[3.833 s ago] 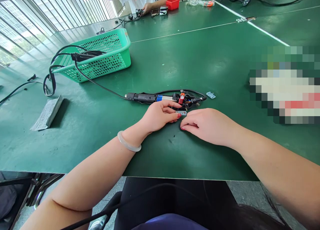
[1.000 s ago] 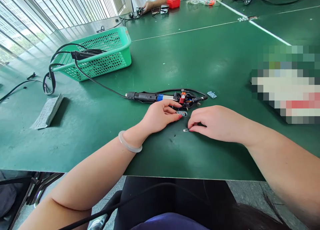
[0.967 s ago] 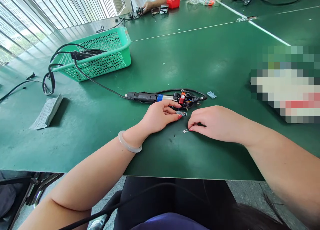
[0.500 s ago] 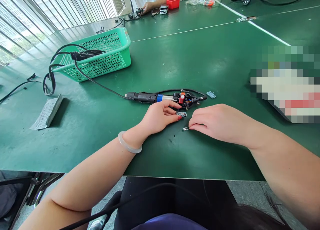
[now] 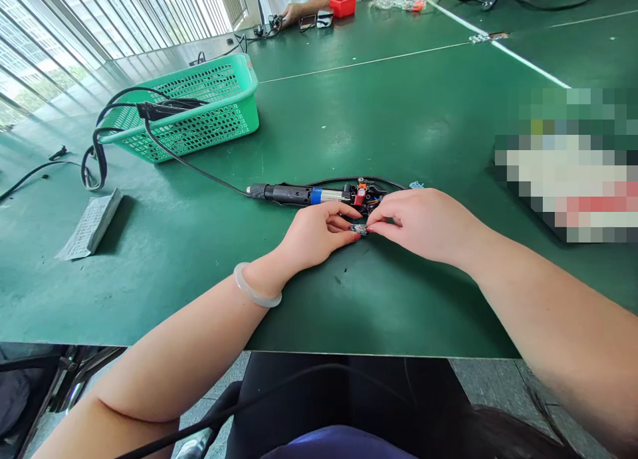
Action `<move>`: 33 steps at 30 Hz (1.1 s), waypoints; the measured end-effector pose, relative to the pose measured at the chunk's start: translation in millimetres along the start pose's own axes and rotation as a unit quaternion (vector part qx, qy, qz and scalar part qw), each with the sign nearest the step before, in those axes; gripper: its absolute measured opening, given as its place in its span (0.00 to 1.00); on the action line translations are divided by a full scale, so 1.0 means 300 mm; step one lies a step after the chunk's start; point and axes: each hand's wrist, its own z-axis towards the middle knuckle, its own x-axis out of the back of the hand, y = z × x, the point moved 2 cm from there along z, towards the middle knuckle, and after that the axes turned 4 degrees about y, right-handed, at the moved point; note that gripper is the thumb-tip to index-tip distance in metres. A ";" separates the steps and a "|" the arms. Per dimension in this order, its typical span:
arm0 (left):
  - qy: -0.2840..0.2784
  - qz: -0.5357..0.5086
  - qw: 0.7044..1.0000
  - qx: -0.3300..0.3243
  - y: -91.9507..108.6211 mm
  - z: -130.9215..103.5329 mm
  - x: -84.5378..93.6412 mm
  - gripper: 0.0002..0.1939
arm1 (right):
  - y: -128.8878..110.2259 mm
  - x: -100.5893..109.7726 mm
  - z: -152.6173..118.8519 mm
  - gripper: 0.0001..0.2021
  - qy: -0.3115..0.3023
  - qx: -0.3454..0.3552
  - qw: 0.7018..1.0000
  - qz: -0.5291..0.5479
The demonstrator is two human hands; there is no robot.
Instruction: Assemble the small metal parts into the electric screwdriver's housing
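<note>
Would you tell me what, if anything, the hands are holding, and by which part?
The left hand holds a small silvery part by its left end; the right hand is at its right end, its grip unclear.

Small metallic part point(image 5: 358, 229) — between both hands' fingers point(image 5: 369, 230) — above green table point(image 5: 309, 299).

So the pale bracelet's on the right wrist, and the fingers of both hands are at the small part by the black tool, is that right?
Wrong wrist: the head view shows the pale bracelet on the left one. The fingers of both the left hand and right hand are at the small part by the black tool.
</note>
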 end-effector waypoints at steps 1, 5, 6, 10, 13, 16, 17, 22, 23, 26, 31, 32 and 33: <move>-0.001 -0.001 1.000 0.000 0.000 0.000 -0.001 0.16 | -0.003 -0.001 0.004 0.11 -0.005 0.000 1.000 -0.002; -0.003 0.002 1.000 -0.001 0.002 0.002 -0.001 0.16 | -0.012 -0.002 0.012 0.11 -0.014 -0.006 1.000 -0.010; -0.003 0.004 1.000 -0.001 0.002 0.002 0.000 0.16 | -0.013 -0.002 0.013 0.11 -0.014 -0.008 1.000 -0.012; -0.004 0.007 1.000 -0.003 0.000 0.001 0.002 0.16 | -0.016 -0.001 0.014 0.11 -0.008 -0.007 1.000 -0.013; -0.007 0.005 1.000 -0.003 -0.006 0.000 0.000 0.16 | -0.013 0.001 0.012 0.11 -0.006 -0.007 1.000 -0.007; -0.008 0.004 1.000 -0.006 -0.009 0.001 -0.001 0.17 | -0.007 0.005 0.006 0.10 0.002 -0.015 1.000 0.011; -0.006 0.005 1.000 -0.006 -0.009 0.001 -0.001 0.17 | -0.005 0.005 0.003 0.10 0.004 -0.021 1.000 0.021; 0.003 -0.002 1.000 0.000 -0.006 0.003 0.003 0.18 | 0.007 -0.001 -0.014 0.14 -0.007 -0.062 0.997 0.050; 0.002 -0.007 1.000 0.000 -0.006 0.003 0.004 0.18 | 0.009 -0.004 -0.016 0.13 -0.009 -0.070 0.996 0.054; -0.003 -0.019 1.000 0.002 -0.008 0.003 0.005 0.18 | 0.015 -0.015 -0.018 0.11 -0.010 -0.079 0.994 0.072; -0.010 -0.029 1.000 -0.002 -0.013 0.002 0.003 0.18 | 0.017 -0.027 -0.014 0.09 -0.005 -0.066 0.994 0.092; -0.012 -0.035 0.999 -0.002 -0.014 0.002 0.002 0.18 | 0.017 -0.028 -0.014 0.08 -0.002 -0.063 0.994 0.091; -0.016 -0.042 0.999 -0.001 -0.015 0.003 0.002 0.18 | 0.016 -0.027 -0.013 0.08 0.002 -0.059 0.994 0.089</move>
